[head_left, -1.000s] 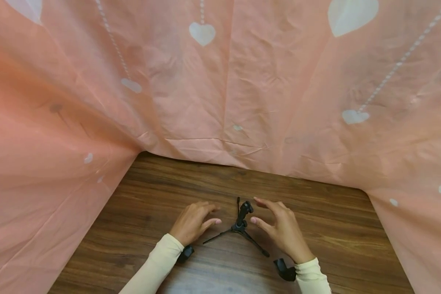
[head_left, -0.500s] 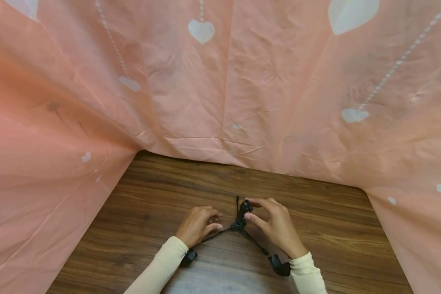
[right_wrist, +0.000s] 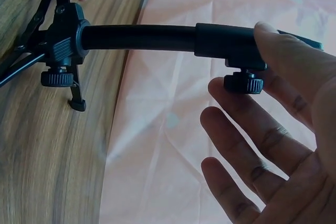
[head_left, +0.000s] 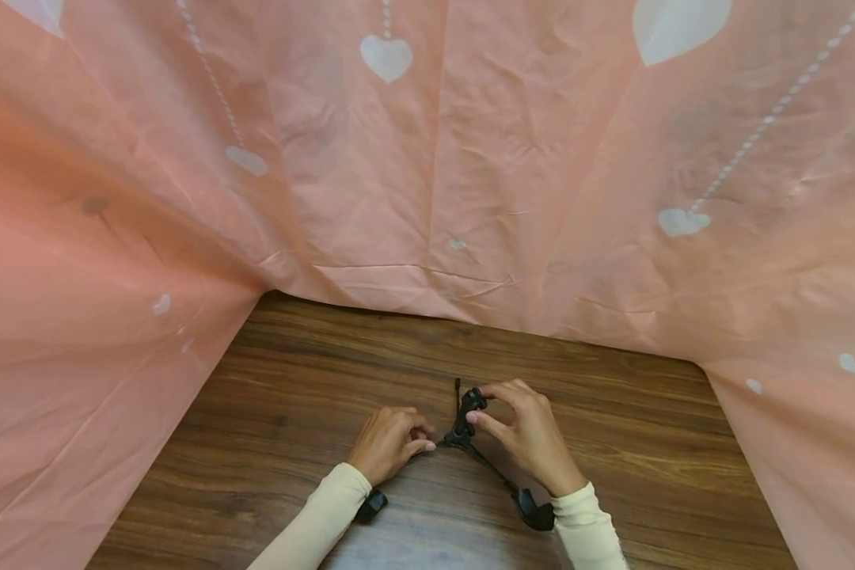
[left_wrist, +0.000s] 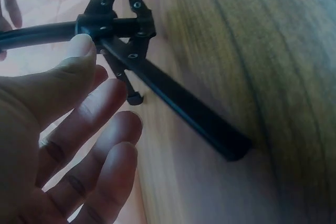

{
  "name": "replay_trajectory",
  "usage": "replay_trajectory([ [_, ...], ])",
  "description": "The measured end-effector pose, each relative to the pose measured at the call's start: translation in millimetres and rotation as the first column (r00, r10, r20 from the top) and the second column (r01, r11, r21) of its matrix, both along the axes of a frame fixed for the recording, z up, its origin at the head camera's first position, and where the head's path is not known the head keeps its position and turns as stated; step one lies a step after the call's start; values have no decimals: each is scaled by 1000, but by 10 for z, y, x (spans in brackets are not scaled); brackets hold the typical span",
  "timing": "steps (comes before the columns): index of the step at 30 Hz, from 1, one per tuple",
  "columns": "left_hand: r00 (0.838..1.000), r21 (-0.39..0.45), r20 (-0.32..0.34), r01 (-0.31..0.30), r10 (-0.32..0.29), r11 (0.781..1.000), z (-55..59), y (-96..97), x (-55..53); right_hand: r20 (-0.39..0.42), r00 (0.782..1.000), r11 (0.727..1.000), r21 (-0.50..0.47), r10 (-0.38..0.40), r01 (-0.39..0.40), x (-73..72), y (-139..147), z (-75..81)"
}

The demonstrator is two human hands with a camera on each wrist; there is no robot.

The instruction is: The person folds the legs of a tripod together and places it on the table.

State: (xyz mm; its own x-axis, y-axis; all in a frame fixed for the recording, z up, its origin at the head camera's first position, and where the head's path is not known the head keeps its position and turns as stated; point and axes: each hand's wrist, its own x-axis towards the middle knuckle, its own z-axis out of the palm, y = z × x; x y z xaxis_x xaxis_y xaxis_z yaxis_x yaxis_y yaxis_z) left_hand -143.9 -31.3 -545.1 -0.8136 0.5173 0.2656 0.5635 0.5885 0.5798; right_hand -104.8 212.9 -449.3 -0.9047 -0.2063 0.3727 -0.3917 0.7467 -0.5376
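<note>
A small black tripod stand (head_left: pixel 461 431) stands on the wooden surface, its legs spread and its post upright. My right hand (head_left: pixel 530 431) pinches the top of the post between thumb and index finger. In the right wrist view, the thumb lies on the upper sleeve (right_wrist: pixel 226 40), beside a ribbed knob (right_wrist: pixel 244 83), while the other fingers are apart from it. My left hand (head_left: pixel 392 445) is low beside the stand, over its left leg, fingers loosely curled. The left wrist view puts that thumb tip against the hub (left_wrist: pixel 105 27) or just in front; contact is unclear.
Pink cloth with white hearts (head_left: pixel 387 57) hangs behind and along both sides of the wooden surface (head_left: pixel 292 372). Black wrist-worn devices sit under the left sleeve (head_left: pixel 372 507) and the right sleeve (head_left: pixel 533 511), the latter near the stand's right leg.
My right hand has moved left from beside the stand and now pinches its top. The left hand has shifted right and closer to the hub, its fingers curling more.
</note>
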Motion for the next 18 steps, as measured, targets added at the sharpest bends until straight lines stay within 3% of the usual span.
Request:
replay_trajectory([
  [11, 1000, -28, 0, -6, 6, 1000, -143, 90, -9, -5, 1000, 1000, -10, 17, -17, -45, -29, -21],
  [18, 998, -64, -59, -31, 27, 997, -155, 179, 20, -12, 1000, 1000, -12, 20, -20, -57, -39, -24],
])
